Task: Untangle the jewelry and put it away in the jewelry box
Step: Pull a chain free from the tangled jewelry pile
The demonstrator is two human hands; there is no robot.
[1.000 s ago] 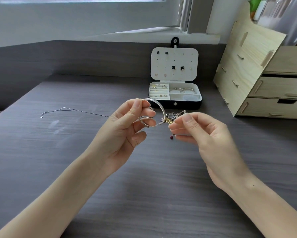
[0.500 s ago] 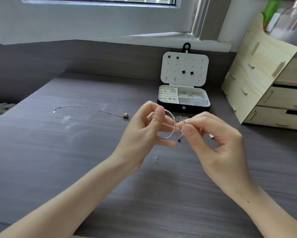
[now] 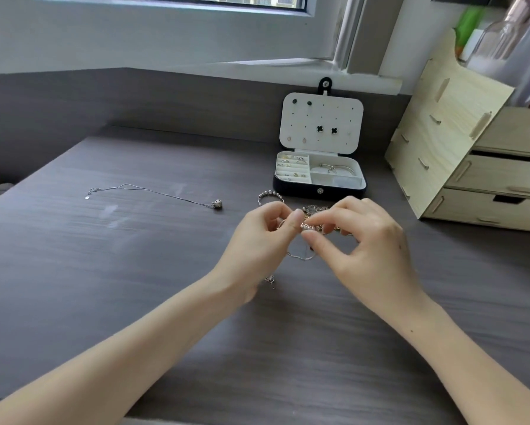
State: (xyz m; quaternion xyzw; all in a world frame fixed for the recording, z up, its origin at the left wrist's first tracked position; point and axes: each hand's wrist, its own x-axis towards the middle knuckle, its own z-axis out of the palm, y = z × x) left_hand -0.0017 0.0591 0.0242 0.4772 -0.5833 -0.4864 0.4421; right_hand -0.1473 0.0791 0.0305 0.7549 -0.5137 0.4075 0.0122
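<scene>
The tangle [image 3: 307, 226], a knot of silver links with a lettered charm showing, is held above the table [image 3: 104, 286] between the two hands. Its long axis runs from 9 to 3 o'clock, and a loop of thin chain [image 3: 300, 256] sags from it toward 6. The left hand [image 3: 259, 240] pinches the 9 o'clock end with thumb and curled fingers. The right hand [image 3: 371, 250] pinches the 3 o'clock end the same way, so neither is free. Whether the darker cluster just beyond the right fingertips is lifted or lying on the table cannot be told. The open jewelry box [image 3: 319, 191] sits near the tangle at about 12 o'clock, and the right hand looks slightly nearer to it, so the carry would probably be a short reach straight ahead. A beaded bracelet [image 3: 270, 195] lies at 11 o'clock, a straightened necklace [image 3: 153, 193] farther off at 10, and a wooden drawer unit [image 3: 487, 179] at 2.
</scene>
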